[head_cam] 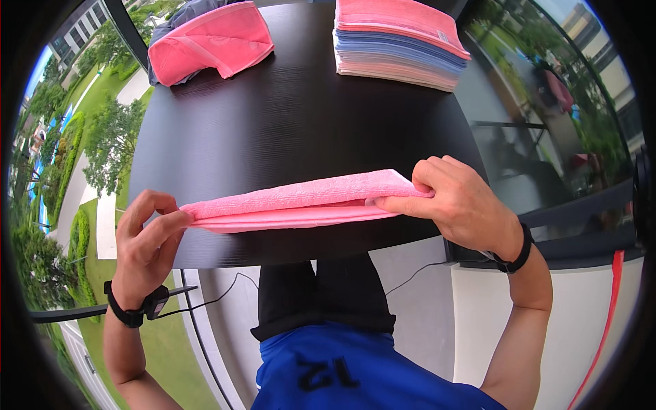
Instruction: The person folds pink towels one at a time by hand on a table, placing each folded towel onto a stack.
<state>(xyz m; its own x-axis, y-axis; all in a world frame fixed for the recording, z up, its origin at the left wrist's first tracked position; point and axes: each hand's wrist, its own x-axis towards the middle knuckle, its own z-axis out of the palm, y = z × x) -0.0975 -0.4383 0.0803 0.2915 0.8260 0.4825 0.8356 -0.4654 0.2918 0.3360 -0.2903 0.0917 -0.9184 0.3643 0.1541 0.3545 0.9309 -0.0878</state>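
A folded pink terry towel [297, 197] is stretched between my two hands over the near edge of the dark table. My left hand [151, 241] pinches its left end between thumb and fingers. At the other end my right hand [453, 202] grips the upper corner, with a finger or thumb reaching in between the layers. The layers gape a little near the right hand, and a white edge shows at the top right corner. Whether the towel's underside touches the table cannot be told.
On the dark round-edged table [307, 123], a neat stack of pink, blue and pale towels [400, 56] stands at the far right. A crumpled pink towel [215, 43] lies over grey cloth [189, 15] at the far left. Thin cables run from both wristbands. Glass panes flank the table.
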